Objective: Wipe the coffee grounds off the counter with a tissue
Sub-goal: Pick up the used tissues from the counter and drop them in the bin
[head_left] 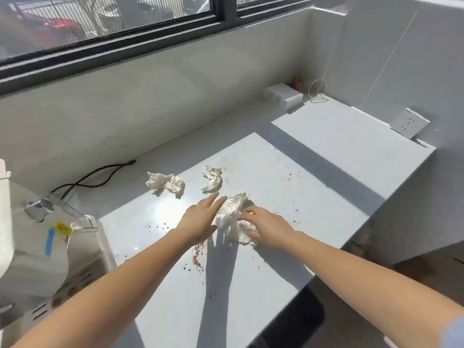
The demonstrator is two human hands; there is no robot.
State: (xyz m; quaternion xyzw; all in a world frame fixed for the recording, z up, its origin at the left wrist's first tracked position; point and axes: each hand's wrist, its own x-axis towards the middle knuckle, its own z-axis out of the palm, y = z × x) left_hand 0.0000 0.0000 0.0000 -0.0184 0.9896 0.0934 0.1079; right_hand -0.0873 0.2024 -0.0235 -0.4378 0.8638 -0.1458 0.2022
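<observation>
While two crumpled, brown-stained tissue wads (166,183) (212,178) sit farther back on the smooth white tabletop (326,156), the right hand (267,226) presses a crinkled white tissue (232,217) flat mid-surface, fingers spread, beside the left hand (200,219), fingers extended, amid gritty reddish-brown coffee grounds (197,257).

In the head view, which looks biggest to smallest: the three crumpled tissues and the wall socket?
1. Tissue under the hands, clearly largest, though nearest the camera.
2. Left tissue.
3. Middle tissue and wall socket: too alike, and the socket is farther away.
</observation>
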